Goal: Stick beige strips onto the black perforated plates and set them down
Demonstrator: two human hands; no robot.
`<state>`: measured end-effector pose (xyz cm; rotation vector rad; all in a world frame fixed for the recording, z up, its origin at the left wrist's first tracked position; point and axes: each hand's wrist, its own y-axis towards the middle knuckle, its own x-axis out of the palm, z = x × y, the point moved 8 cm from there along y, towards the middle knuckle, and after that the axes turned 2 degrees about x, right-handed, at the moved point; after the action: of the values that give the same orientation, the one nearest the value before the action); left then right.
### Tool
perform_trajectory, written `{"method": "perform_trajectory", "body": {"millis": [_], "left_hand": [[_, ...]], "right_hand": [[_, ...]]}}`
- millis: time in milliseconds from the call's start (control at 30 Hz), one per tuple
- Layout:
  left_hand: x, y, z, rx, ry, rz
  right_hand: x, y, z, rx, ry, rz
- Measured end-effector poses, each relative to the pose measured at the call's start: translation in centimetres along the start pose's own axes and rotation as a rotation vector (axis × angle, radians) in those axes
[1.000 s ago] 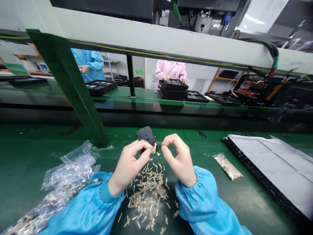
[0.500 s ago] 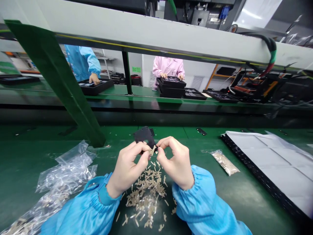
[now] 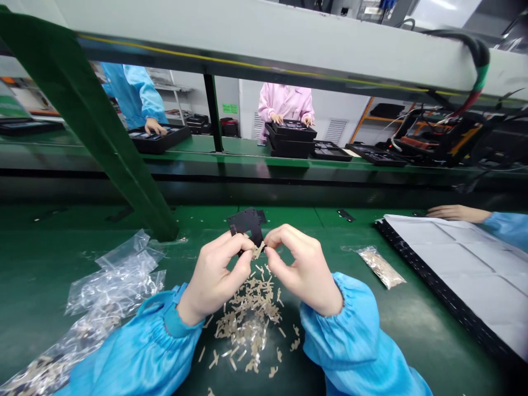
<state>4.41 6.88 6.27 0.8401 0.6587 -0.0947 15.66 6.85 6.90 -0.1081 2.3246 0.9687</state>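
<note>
A thin black plate [image 3: 246, 221] with a cutout is pinched between the thumb and forefinger of my left hand [image 3: 218, 275]. At its lower right corner is a small beige strip [image 3: 259, 251], between the fingertips of both hands. My right hand [image 3: 304, 268] is closed in a pinch at that corner; its fingertips meet the plate's edge, and whether they grip the strip or the plate is too small to tell. Below the hands lies a loose pile of small beige pieces [image 3: 251, 316] on the green table [image 3: 412, 341].
Clear plastic bags [image 3: 117, 291] lie at the left beside a green post [image 3: 94, 121]. On the right are a bag of beige pieces [image 3: 381, 268], a black tray with white sheet [image 3: 449, 258] and another person's hand [image 3: 457, 213]. Two people handle black trays [image 3: 291, 137] across the bench.
Another person's hand and blue sleeve have appeared at the right, behind the white sheet. The view has shifted slightly. Both my hands stay at the black plate.
</note>
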Motion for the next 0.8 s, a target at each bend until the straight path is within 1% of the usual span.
{"method": "perform_trajectory", "body": {"millis": [200, 433, 800], "left_hand": [[0.2, 0.0, -0.3, -0.028, -0.037, -0.034], [0.2, 0.0, -0.3, -0.015, -0.065, -0.038], [-0.1, -0.1, -0.1, 0.026, -0.055, -0.033]], "right_hand": [[0.2, 0.0, 0.1, 0.010, 0.016, -0.061], [0.4, 0.2, 0.5, 0.075, 0.067, -0.038], [1.1, 0.3, 2.4, 0.280, 0.371, -0.132]]}}
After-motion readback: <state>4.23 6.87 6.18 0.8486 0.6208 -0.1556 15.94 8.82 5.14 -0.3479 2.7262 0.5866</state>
